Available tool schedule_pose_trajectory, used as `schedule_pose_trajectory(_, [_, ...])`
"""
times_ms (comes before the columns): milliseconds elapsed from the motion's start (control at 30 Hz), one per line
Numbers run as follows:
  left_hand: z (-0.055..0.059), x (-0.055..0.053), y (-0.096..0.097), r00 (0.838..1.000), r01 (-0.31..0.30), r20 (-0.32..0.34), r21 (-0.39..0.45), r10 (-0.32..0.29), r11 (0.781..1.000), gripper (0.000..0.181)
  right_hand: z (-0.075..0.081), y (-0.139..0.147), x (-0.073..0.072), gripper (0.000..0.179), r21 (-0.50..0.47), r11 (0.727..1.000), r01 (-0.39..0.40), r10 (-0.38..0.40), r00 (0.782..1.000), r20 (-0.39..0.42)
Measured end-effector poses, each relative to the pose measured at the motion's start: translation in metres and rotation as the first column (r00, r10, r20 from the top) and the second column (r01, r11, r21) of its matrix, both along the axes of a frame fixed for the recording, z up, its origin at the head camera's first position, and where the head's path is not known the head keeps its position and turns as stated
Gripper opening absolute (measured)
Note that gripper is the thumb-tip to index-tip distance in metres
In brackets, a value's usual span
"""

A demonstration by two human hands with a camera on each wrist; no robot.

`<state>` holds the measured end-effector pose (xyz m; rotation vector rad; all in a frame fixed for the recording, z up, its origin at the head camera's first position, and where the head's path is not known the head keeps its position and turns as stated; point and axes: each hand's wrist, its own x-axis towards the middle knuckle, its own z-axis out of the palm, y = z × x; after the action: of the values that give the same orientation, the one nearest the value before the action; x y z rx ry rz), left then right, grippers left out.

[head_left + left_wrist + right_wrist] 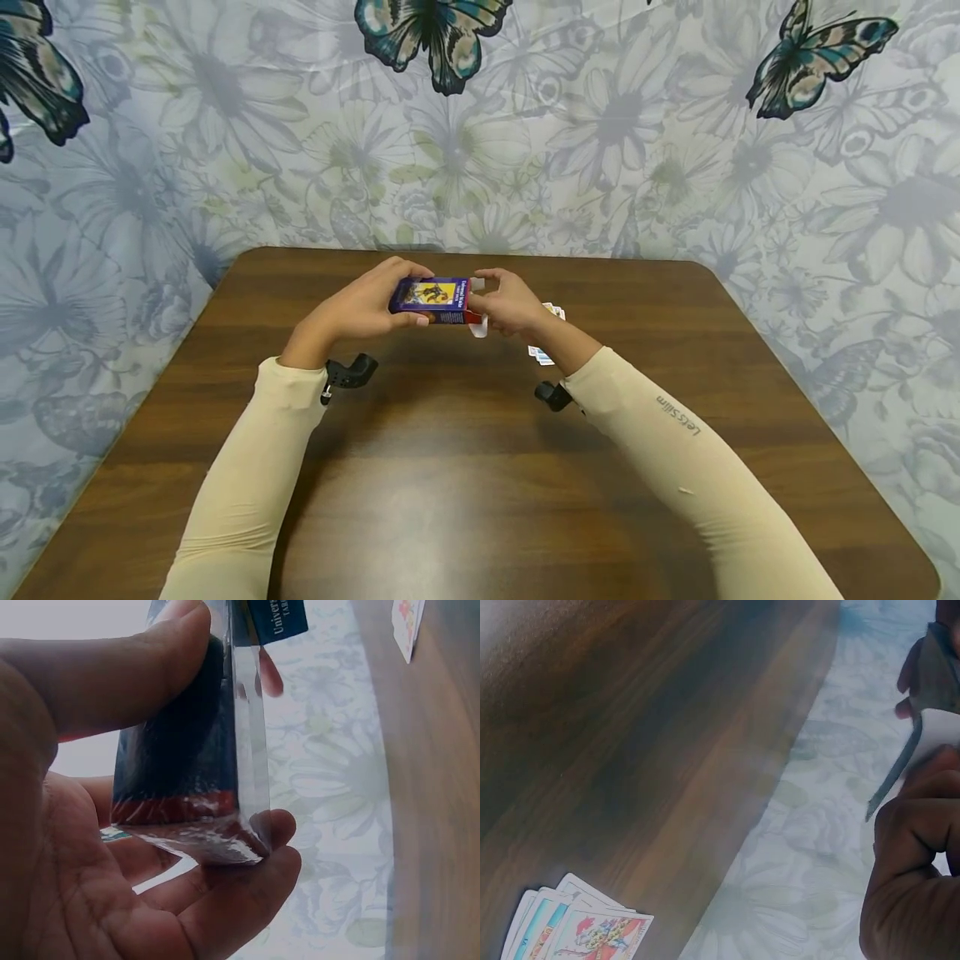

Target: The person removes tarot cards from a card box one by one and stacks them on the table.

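Above the far part of the table, my left hand (363,304) grips a dark blue tarot card box (435,293) with a yellow picture on its front. The thumb lies along the near edge and the fingers wrap the far side. In the left wrist view, clear film and a red band show on the box (180,750). Its right end stands open, with red inside and white flaps (479,327) sticking out. My right hand (513,304) holds that end, fingers bent around the flap, as the right wrist view shows. The box's inside is hidden.
Several loose picture cards (600,934) lie overlapping on the brown wooden table (450,467), partly behind my right wrist in the head view. Beyond the table's far edge hangs a floral backdrop (480,167) with butterflies. Each wrist wears a black camera mount (351,372).
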<state>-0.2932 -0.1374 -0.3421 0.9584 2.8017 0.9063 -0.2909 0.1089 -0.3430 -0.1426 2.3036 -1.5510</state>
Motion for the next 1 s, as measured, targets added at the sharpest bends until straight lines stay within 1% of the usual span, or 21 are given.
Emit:
schedule_pose_trajectory(133, [-0.001,0.001,0.002,1.0,0.007,0.001,-0.002,-0.007,1.0,0.065,-0.008,0.0,-0.002,0.062,-0.013,1.0,0.011,-0.011,1.0,0.006])
schedule_pose_trajectory(233, [-0.002,0.0,0.003,1.0,0.011,-0.008,-0.008,-0.011,1.0,0.064,-0.011,0.004,-0.003,0.061,-0.062,0.998,0.008,-0.008,1.0,0.006])
schedule_pose_trajectory(367, [-0.002,-0.001,0.003,1.0,0.003,-0.016,-0.011,-0.003,1.0,0.063,-0.009,0.015,-0.002,0.059,-0.125,0.992,-0.01,0.01,1.0,-0.001])
schedule_pose_trajectory(433, [-0.001,-0.001,0.002,1.0,-0.003,-0.016,-0.016,0.003,1.0,0.064,-0.007,0.022,-0.001,0.058,-0.132,0.991,-0.026,0.025,1.0,-0.013])
schedule_pose_trajectory(533, [0.002,0.0,0.001,1.0,-0.012,-0.015,-0.023,0.012,1.0,0.065,-0.006,0.034,0.001,0.051,-0.127,0.991,-0.04,0.037,0.999,-0.033])
schedule_pose_trajectory(600, [0.003,0.0,0.0,1.0,-0.014,-0.018,-0.025,0.014,1.0,0.065,-0.006,0.042,0.002,0.045,-0.1,0.994,-0.044,0.039,0.998,-0.052])
schedule_pose_trajectory(700, [0.004,0.001,-0.002,1.0,-0.019,-0.024,-0.022,0.018,1.0,0.064,-0.006,0.05,0.005,0.037,-0.053,0.998,-0.03,0.026,0.997,-0.077])
schedule_pose_trajectory(800, [0.003,0.001,-0.003,0.999,-0.023,-0.025,-0.024,0.022,0.999,0.064,-0.008,0.055,0.008,0.035,-0.025,1.0,-0.011,0.008,0.994,-0.105])
schedule_pose_trajectory(900, [0.002,0.001,-0.003,1.0,-0.026,-0.018,-0.025,0.025,0.999,0.065,-0.01,0.057,0.011,0.034,-0.048,0.999,0.003,-0.008,0.993,-0.114])
schedule_pose_trajectory(1000, [0.001,0.003,-0.003,0.999,-0.03,-0.015,-0.025,0.029,0.999,0.066,-0.012,0.059,0.013,0.034,-0.1,0.995,0.013,-0.024,0.993,-0.118])
